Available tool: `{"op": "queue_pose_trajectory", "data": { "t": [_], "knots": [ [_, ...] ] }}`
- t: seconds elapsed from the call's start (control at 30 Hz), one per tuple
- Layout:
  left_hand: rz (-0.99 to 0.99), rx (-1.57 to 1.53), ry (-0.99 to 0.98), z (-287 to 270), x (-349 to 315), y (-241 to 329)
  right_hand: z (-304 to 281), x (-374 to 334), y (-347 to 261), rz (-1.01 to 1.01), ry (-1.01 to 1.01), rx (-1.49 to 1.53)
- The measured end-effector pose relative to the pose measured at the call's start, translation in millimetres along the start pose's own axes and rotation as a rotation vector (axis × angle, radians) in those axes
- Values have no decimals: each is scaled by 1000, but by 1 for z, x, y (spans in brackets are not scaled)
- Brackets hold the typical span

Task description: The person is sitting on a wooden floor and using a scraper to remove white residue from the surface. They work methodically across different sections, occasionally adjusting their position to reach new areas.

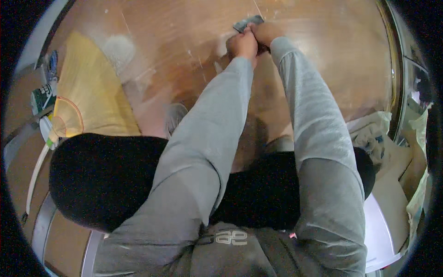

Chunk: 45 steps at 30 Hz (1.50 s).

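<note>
Both my arms, in grey sleeves, reach forward over the brown wooden floor [175, 32]. My left hand [242, 45] is closed round the handle end of a scraper [248, 22] with a flat grey blade. Close against it, my right hand [267, 34] is also closed on the scraper, its fingers partly hidden behind the left hand. The blade lies at or just above the floor, beyond my fingers; whether it touches, I cannot tell. Most of the handle is covered by my hands.
A yellow fan-shaped broom [90, 87] lies at the left beside my knee, with a green shoe [42, 98] past it. Whitish patches [119, 51] mark the floor. At the right are a pale bag [390, 157] and a white plastic container [380, 231].
</note>
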<state>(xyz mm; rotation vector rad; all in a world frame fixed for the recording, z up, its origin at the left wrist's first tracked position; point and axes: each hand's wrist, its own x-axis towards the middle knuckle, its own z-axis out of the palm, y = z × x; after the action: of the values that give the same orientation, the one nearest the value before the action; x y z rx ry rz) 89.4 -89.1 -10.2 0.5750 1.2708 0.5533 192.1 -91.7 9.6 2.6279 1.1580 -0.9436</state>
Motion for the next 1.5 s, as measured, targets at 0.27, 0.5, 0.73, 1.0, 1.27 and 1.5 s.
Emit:
{"op": "queue_pose_trajectory", "data": {
  "t": [0.27, 0.5, 0.73, 1.0, 1.27, 1.5],
  "knots": [
    [50, 488, 14, -13, -26, 33, 24, 45, 37, -419, -143, -263],
    [20, 590, -47, -17, -11, 23, -17, -20, -30, 32, -186, 49],
    [-15, 350, 1, -2, 23, 37, -13, 10, -20, -74, -194, -67],
    [-63, 411, -30, -10, 17, 26, 13, 18, -8, 38, -164, 4],
    [35, 387, 207, -23, 8, 38, 8, 17, -39, -56, -110, -43],
    [128, -900, 303, -25, 32, 26, -44, -8, -166, -182, -133, -238]
  ]
}}
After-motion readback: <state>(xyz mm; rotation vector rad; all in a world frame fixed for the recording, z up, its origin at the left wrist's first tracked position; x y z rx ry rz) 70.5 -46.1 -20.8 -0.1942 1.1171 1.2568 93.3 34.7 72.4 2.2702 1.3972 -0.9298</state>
